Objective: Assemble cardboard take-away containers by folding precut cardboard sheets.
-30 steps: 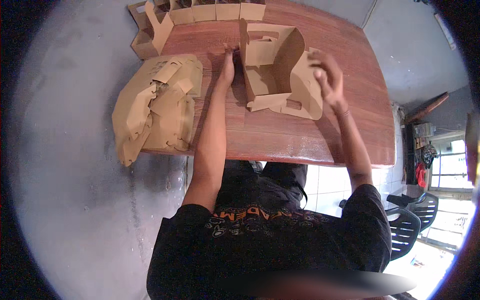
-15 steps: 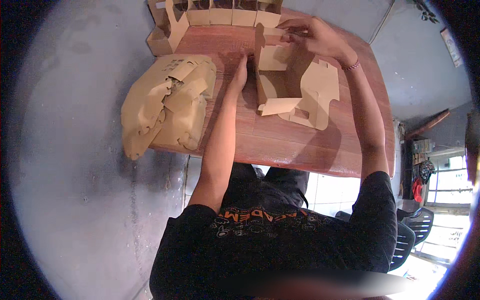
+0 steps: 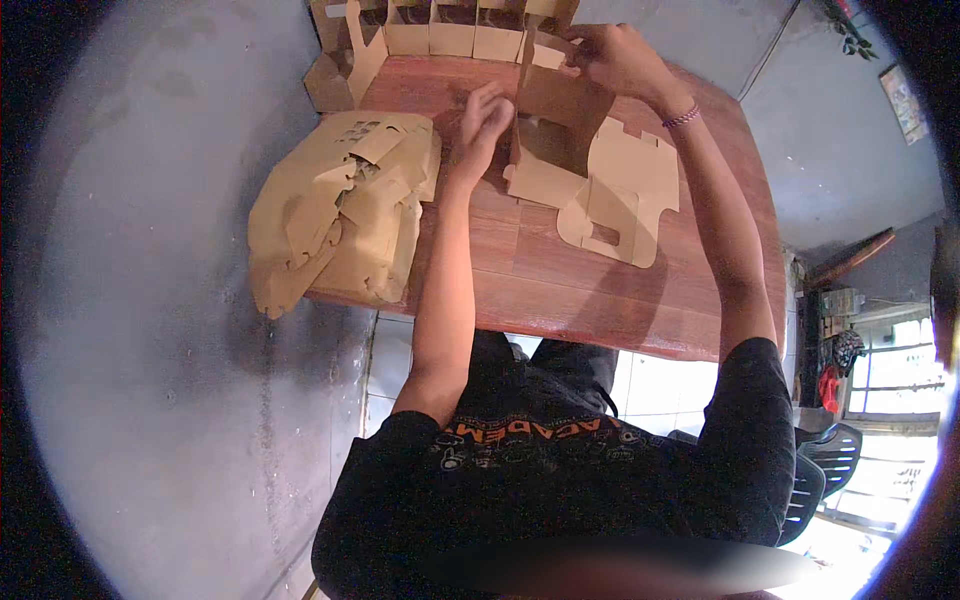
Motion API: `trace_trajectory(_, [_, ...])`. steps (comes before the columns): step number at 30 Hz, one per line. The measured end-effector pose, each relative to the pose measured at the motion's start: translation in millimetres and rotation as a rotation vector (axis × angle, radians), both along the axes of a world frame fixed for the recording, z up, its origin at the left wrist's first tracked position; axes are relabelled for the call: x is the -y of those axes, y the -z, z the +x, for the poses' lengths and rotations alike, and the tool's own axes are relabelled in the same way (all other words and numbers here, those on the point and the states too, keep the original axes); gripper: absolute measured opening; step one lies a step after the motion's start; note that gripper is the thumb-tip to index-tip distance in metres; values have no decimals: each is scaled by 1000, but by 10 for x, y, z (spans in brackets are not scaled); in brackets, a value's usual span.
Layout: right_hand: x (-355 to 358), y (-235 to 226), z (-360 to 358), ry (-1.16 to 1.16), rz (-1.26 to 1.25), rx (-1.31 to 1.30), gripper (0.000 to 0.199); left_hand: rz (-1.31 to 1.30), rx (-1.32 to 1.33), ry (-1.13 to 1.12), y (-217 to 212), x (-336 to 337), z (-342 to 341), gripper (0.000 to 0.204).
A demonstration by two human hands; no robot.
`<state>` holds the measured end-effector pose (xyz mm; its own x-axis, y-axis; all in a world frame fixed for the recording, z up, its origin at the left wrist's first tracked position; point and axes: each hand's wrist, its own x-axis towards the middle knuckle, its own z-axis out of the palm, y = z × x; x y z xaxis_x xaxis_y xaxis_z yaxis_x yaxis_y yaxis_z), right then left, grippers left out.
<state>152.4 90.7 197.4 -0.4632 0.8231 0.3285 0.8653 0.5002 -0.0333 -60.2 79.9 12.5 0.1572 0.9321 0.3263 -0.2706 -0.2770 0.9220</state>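
A brown cardboard box (image 3: 548, 181), part-folded with its inside showing, stands on the table in front of me. My right hand (image 3: 628, 68) pinches the upper far edge of this box at its right corner; some fingertips are hidden behind the cardboard. Just left of the box, my left hand (image 3: 484, 125) is raised with its fingers loosely apart and nothing in them. Whether it brushes the box's side wall I cannot tell. Beside the box on the right lies a flat die-cut cardboard sheet (image 3: 640, 180), partly under or behind the box.
A heap of flat cardboard blanks (image 3: 310, 215) lies at the table's left, overhanging its edge near the grey wall (image 3: 160, 250). Several folded boxes (image 3: 453, 38) stand in a row along the far side of the reddish wooden table (image 3: 490, 265). Black chairs (image 3: 838, 455) are at the lower right.
The box has tilted up, its near flap drawn away from me. My right hand has moved slightly left and away with it. My left hand has risen and its fingers have spread.
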Motion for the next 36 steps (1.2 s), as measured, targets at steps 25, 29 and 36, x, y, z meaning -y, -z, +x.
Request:
trace_trajectory(25, [-979,685,710,-72,-234,-990,41,113,-699,-152,-176,106,43,112])
trace_trajectory(29, [-963,1257,573,-251,-641,-1255,52,67,-750,-196,-135,135,-47,112])
trace_trajectory(36, [-977,1463,415,-170,-614,-952,56,63,-705,-257,-99,114,-11,111])
